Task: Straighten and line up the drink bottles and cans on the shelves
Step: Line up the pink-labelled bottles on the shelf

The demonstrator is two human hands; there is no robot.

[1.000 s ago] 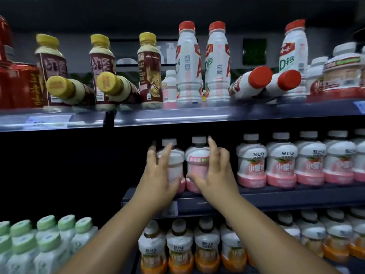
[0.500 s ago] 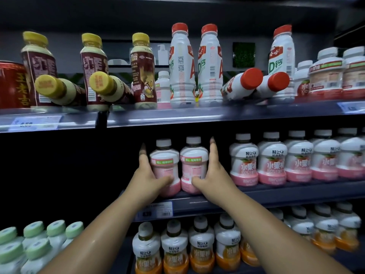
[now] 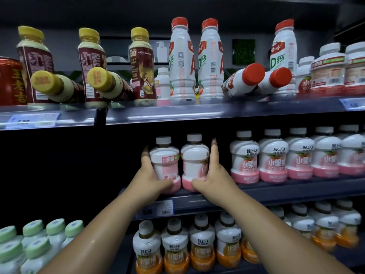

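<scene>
We see the left hand (image 3: 150, 180) cupping the left pink bottle (image 3: 165, 163), fingers up its outer side and thumb curled across the front of its base. The right hand (image 3: 213, 175) holds the right pink bottle (image 3: 194, 161) in the same way, fingers straight up its outer side and thumb hooked at the base. Both bottles stand upright between the two hands on the middle shelf (image 3: 276, 191), just beside each other. They have grey-white caps and pink drink showing low down. Their labels are turned partly sideways.

Beyond the right hand, a small gap away, we find a row of pink bottles (image 3: 272, 157) of the same kind, upright and with labels facing us.

Above the hands, on the top shelf (image 3: 177, 113), two tall red-capped bottles (image 3: 181, 62) stand upright. Up and outward from the right hand, two tipped red-capped bottles (image 3: 243, 80) lie leaning with caps toward us. Up and outward from the left hand, two tipped yellow-capped bottles (image 3: 57, 88) of brown drink lie against upright ones, and a red can (image 3: 10, 82) stands farthest out.

Below the wrists we see orange bottles (image 3: 175, 248) in upright rows, orange drink filling their bases. Below and outward from the left forearm stand green-capped bottles (image 3: 33, 240), whitish inside.
</scene>
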